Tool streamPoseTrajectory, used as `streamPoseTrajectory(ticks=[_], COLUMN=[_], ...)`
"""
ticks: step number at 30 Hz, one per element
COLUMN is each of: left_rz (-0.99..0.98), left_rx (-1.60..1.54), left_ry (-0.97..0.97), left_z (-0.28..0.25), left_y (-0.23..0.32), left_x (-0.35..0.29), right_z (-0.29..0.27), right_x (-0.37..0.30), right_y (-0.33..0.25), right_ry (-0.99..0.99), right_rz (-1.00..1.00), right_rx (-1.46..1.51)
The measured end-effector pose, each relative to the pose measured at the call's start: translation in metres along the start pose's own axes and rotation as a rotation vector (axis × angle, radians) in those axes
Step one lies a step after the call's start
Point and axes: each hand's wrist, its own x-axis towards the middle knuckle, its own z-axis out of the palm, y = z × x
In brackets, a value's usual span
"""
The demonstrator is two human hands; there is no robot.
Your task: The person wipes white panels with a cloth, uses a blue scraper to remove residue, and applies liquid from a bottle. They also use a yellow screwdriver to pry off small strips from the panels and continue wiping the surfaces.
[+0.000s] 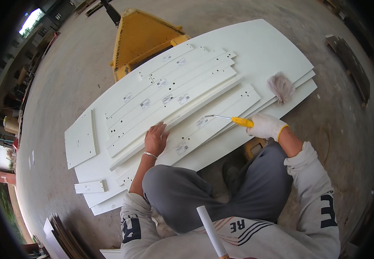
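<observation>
My bare left hand (156, 140) lies on the near long edge of a narrow white board (182, 113), with its fingers stretched over that edge. My right hand (266, 126), in a white knit glove, is wrapped round the yellow handle of a tool with a thin metal shaft and bent tip (240, 121). That tip is close to a small printed label (203, 122) on the white panel (225, 113) in front of me; whether it touches cannot be made out. More labelled white boards (169, 84) with drilled holes lie side by side beyond my left hand.
Large white panels (264, 47) are stacked beneath the boards. A crumpled pinkish cloth (281, 87) rests at their right. Behind stands a yellow pallet jack (137, 36). Smaller white pieces (81, 140) lie at the left. My knees (176, 190) are close to the near edge.
</observation>
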Motion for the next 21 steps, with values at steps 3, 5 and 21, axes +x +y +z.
streamPoseTrajectory(ticks=[3,5,21], left_rz=[-0.088,-0.152,0.062], left_rx=[-0.001,0.036,0.140], left_ry=[-0.192,-0.225,-0.062], left_z=[0.000,0.000,0.011], left_y=[-0.003,-0.001,0.023], left_x=[-0.009,-0.011,-0.010], right_z=[-0.005,-0.003,0.003], right_x=[-0.003,0.000,0.002], right_y=[-0.010,-0.006,0.011], right_ry=[-0.052,-0.042,0.039], right_rz=[0.060,0.050,0.076], right_rx=[0.017,0.009,0.042])
